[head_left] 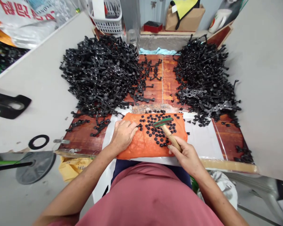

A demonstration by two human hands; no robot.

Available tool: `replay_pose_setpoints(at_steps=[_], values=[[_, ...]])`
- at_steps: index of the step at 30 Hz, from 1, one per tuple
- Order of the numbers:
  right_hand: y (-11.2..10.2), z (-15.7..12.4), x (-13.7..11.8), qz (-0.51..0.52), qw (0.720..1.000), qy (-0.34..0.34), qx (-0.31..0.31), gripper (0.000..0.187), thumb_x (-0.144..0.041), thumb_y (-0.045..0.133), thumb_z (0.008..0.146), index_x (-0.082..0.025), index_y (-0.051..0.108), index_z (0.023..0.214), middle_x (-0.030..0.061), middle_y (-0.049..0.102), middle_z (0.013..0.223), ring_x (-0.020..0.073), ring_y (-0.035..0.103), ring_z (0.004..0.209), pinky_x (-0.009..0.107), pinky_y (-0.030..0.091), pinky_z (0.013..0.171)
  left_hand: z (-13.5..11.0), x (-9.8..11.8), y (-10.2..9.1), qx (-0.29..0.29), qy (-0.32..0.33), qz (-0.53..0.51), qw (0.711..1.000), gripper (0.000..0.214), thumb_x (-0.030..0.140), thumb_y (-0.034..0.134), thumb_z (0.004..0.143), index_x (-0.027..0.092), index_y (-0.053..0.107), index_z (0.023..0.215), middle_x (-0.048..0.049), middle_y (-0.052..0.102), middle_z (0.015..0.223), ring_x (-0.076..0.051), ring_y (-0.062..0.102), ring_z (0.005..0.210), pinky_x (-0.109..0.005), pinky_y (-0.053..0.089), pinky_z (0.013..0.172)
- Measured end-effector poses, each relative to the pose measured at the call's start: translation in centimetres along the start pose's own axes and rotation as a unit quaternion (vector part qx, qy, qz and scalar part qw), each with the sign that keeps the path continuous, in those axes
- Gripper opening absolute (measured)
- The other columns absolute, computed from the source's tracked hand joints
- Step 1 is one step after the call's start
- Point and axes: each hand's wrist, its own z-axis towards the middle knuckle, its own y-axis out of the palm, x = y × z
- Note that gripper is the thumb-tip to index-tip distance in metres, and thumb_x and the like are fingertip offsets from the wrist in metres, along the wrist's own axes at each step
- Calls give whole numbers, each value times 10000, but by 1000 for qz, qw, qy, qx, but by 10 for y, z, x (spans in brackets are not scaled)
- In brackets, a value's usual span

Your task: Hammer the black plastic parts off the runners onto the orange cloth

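An orange cloth [146, 147] lies on the wooden table [169, 81] in front of me, scattered with several small black round pieces [155, 128]. My right hand [185, 153] is closed round the wooden handle of a small hammer with a green head [163, 122], which rests over the pieces. My left hand [122, 135] lies on the cloth's left edge, fingers curled, fingertips at a black piece. What it pinches is hidden.
Two large heaps of black plastic strips sit behind the cloth, one at the left [101, 72] and one at the right [205, 75]. White boards flank the table. A white basket [108, 15], a cardboard box [186, 15] and a mug [218, 20] stand at the back.
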Motion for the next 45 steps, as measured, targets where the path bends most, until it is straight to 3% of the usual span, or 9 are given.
replay_pose_setpoints(at_steps=[5,11,17,21,25,29,34,40,45], values=[[-1,2,-5,-81,996,-23,-19,422,-373,509,1024,-213,628,1396,2,733,814,183,676,712,269,535,671,1,-1,1,11,19,16,1000,357,358,403,1062,239,738,1099,-96,661,915,-269,573,930,-455,341,946],[-1,13,-29,-279,956,-88,0,519,-270,455,1058,-323,462,1574,63,763,1253,240,765,1000,310,572,779,2,-6,8,70,43,-12,997,322,358,470,1047,210,756,1042,-79,659,841,-248,577,863,-417,387,891],[2,27,-54,-380,914,-144,-7,585,-206,495,1034,-327,419,1601,36,803,1065,182,740,718,264,535,636,1,-13,17,104,64,-51,991,313,340,489,1047,188,761,1020,-63,664,797,-224,590,798,-393,414,840],[9,31,-58,-386,909,-159,5,563,-230,465,1056,-321,409,1609,40,789,1025,182,739,772,265,546,689,1,-12,20,114,65,-51,990,324,345,486,1048,183,764,1009,-69,669,798,-228,591,793,-393,422,832],[18,34,-51,-441,889,-122,-15,557,-249,478,1053,-319,426,1603,45,774,962,186,723,723,275,549,679,1,-10,21,112,61,-57,990,317,333,484,1046,184,760,1002,-71,672,806,-226,588,796,-390,423,818],[20,34,-50,-407,902,-146,-2,558,-253,401,1081,-300,357,1636,63,770,1069,188,735,841,281,566,756,0,-8,22,110,57,-66,990,320,332,471,1050,179,749,1005,-71,678,819,-226,596,819,-394,421,832],[18,34,-57,-482,869,-109,-32,561,-271,477,1051,-304,421,1608,54,767,893,211,716,702,286,530,631,-1,-8,18,105,51,-54,992,330,344,465,1053,187,753,1016,-71,681,814,-229,586,808,-398,410,832],[20,38,-56,-485,868,-104,-39,570,-279,410,1075,-313,345,1640,63,785,1001,196,730,766,275,512,669,-1,-2,17,89,42,-43,994,355,360,454,1058,183,761,1033,-80,694,827,-242,596,828,-430,402,853],[24,45,-53,-510,853,-93,-57,548,-334,422,1079,-330,375,1625,53,790,918,200,723,745,273,475,658,0,-15,-1,52,58,-67,995,361,327,413,1068,200,735,1173,-87,701,940,-243,609,911,-429,427,889]])
